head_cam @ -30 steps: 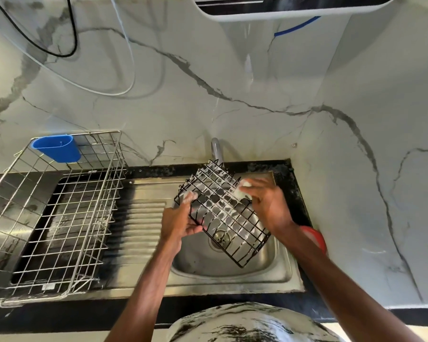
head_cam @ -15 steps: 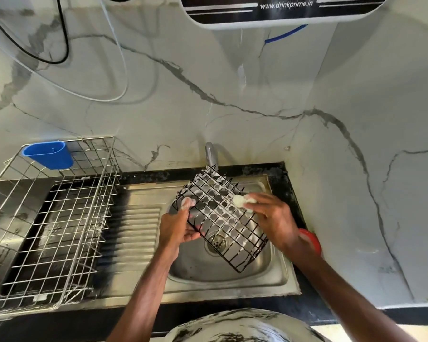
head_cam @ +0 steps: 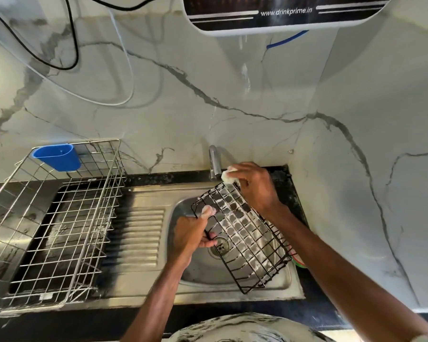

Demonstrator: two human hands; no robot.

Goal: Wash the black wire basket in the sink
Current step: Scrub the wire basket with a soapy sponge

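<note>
The black wire basket (head_cam: 245, 236), streaked with white suds, hangs tilted over the steel sink (head_cam: 235, 287). My left hand (head_cam: 192, 233) grips its near left edge, thumb foamy. My right hand (head_cam: 253, 187) holds a small soapy white sponge (head_cam: 227, 176) against the basket's far top corner, just beside the tap (head_cam: 214, 160). The sink drain (head_cam: 220, 245) shows under the basket.
A large steel wire dish rack (head_cam: 59, 223) with a blue plastic cup (head_cam: 57, 156) stands on the drainboard at left. A red and green object (head_cam: 298, 260) peeks out under my right forearm. A marble wall rises behind and at right; a water purifier (head_cam: 282, 13) hangs above.
My right hand has slid the sponge from the basket's middle up to its far top corner near the tap. The basket has tipped flatter and lower over the sink.
</note>
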